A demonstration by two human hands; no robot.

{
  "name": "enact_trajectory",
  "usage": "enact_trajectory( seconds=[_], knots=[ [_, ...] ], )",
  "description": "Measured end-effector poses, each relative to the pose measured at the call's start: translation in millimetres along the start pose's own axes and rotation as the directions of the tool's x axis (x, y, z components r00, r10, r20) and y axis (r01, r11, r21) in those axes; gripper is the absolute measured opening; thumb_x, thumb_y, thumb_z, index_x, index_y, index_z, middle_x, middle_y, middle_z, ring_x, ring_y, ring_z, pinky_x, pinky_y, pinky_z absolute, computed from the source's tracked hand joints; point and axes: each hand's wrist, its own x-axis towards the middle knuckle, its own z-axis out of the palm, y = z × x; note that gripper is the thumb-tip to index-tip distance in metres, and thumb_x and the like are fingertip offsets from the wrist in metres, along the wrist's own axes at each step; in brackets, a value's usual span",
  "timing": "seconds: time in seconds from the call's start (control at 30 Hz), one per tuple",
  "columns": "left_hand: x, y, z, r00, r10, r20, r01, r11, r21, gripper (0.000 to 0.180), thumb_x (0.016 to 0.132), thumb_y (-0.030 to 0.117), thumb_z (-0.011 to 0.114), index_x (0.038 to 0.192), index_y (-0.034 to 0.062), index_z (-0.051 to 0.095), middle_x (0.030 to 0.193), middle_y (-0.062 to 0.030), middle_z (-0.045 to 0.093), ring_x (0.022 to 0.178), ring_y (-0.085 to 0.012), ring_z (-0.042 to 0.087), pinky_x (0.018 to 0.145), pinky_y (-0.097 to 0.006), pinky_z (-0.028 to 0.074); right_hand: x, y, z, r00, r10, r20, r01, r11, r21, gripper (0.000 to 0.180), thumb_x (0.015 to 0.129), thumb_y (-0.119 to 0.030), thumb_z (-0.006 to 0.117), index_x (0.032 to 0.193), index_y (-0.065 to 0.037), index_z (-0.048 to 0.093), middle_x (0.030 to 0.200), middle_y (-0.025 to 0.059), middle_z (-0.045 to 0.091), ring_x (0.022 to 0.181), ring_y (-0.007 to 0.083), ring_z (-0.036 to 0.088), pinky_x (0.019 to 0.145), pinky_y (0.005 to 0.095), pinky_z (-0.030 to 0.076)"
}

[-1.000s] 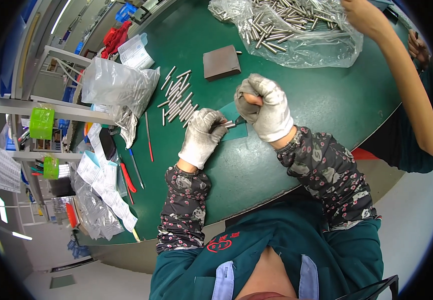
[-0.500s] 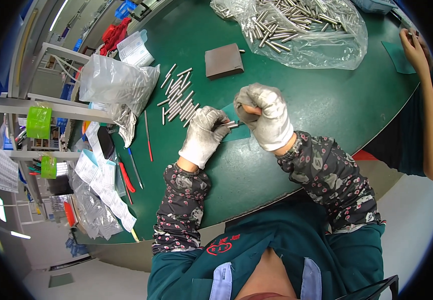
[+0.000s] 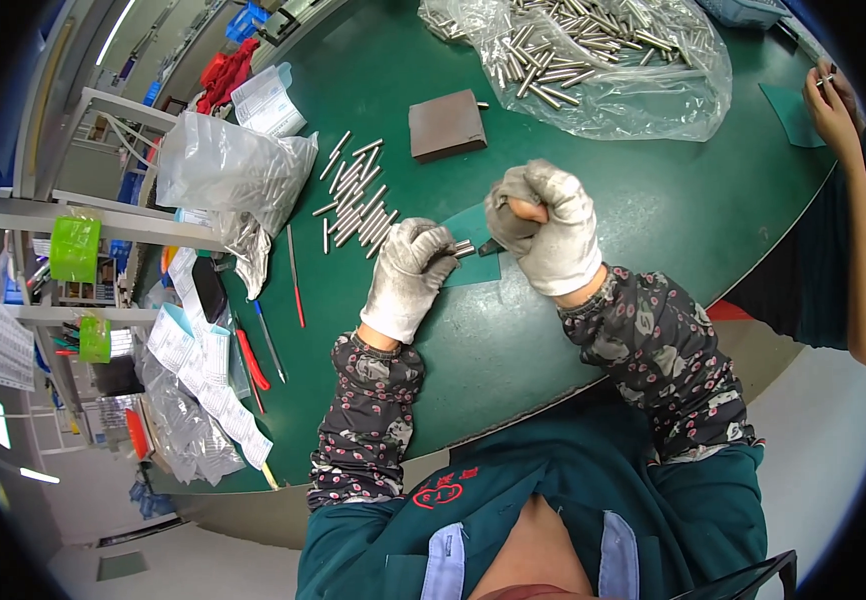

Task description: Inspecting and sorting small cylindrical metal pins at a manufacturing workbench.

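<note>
A green surface (image 3: 573,330) fills the view, with a clear plastic bag of metal rods (image 3: 593,60) at its far edge and a second, crumpled clear bag (image 3: 223,170) to the left. A grey block (image 3: 446,125) lies between them, beside a row of loose metal pins (image 3: 356,195). Near the middle, over a small teal mat (image 3: 478,255), the gloved right hand (image 3: 548,235) is clenched in a fist around a dark tool, while the gloved left hand (image 3: 410,275) pinches a few short metal pins (image 3: 461,248) at the fingertips. A co-worker's hand (image 3: 828,105) rests at the right edge.
</note>
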Motion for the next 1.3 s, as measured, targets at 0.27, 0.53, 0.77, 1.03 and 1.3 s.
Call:
enact_trajectory(
  seconds=[0.27, 0.53, 0.77, 1.03, 1.3],
  knots=[
    [1.0, 1.5, -0.5, 1.000, -0.019, -0.003, 0.019, 1.000, 0.008, 0.025, 0.062, -0.003, 0.069, 0.083, 0.0029, 0.057, 0.084, -0.0090, 0.054, 0.077, -0.0241, 0.055, 0.067, -0.032, 0.045, -0.6, 3.4, -6.1, 0.993, -0.076, 0.092, 0.089, 0.985, -0.151, 0.034, 0.085, -0.029, 0.037, 0.060, -0.005, 0.040, 0.056, -0.0026, 0.033, 0.051, 0.0061, 0.029, 0.046, 0.0224, 0.026],
    [0.4, -2.3, -0.3, 0.997, -0.068, 0.026, 0.069, 0.997, -0.018, 0.023, 0.062, 0.000, 0.070, 0.082, 0.0043, 0.060, 0.086, -0.0091, 0.055, 0.080, -0.0263, 0.054, 0.070, -0.034, 0.044, 0.5, 4.7, -4.9, 0.993, -0.071, 0.095, 0.086, 0.982, -0.170, 0.035, 0.085, -0.029, 0.038, 0.060, -0.005, 0.041, 0.056, -0.0022, 0.033, 0.051, 0.0061, 0.029, 0.047, 0.0224, 0.027],
    [1.8, -0.5, -1.5, 0.998, -0.059, 0.027, 0.060, 0.998, -0.014, 0.022, 0.063, 0.000, 0.070, 0.081, 0.0045, 0.059, 0.085, -0.0086, 0.055, 0.080, -0.0260, 0.054, 0.069, -0.034, 0.044, -0.2, 1.9, -2.3, 0.991, -0.035, 0.129, 0.056, 0.984, -0.169, 0.036, 0.085, -0.030, 0.038, 0.061, -0.004, 0.045, 0.054, -0.0021, 0.035, 0.049, 0.0054, 0.032, 0.046, 0.0216, 0.028],
    [3.1, 0.7, -2.0, 0.998, -0.048, 0.031, 0.048, 0.999, -0.004, 0.021, 0.063, 0.000, 0.069, 0.080, 0.0048, 0.059, 0.083, -0.0083, 0.055, 0.080, -0.0256, 0.054, 0.069, -0.034, 0.044, -0.1, 5.7, 3.3, 0.996, -0.079, 0.039, 0.081, 0.996, -0.049, 0.040, 0.084, -0.030, 0.044, 0.053, -0.011, 0.030, 0.051, -0.0009, 0.026, 0.044, 0.0099, 0.023, 0.044, 0.0246, 0.020],
    [6.0, 3.2, -2.3, 0.998, -0.057, 0.027, 0.058, 0.998, -0.030, 0.019, 0.063, 0.000, 0.069, 0.078, 0.0044, 0.058, 0.082, -0.0088, 0.055, 0.080, -0.0262, 0.054, 0.069, -0.034, 0.044, -3.5, 3.2, 8.5, 0.996, -0.024, 0.087, 0.032, 0.995, -0.098, 0.034, 0.083, -0.028, 0.048, 0.058, -0.006, 0.040, 0.054, -0.0013, 0.031, 0.047, 0.0087, 0.029, 0.046, 0.0231, 0.025]
  ],
)
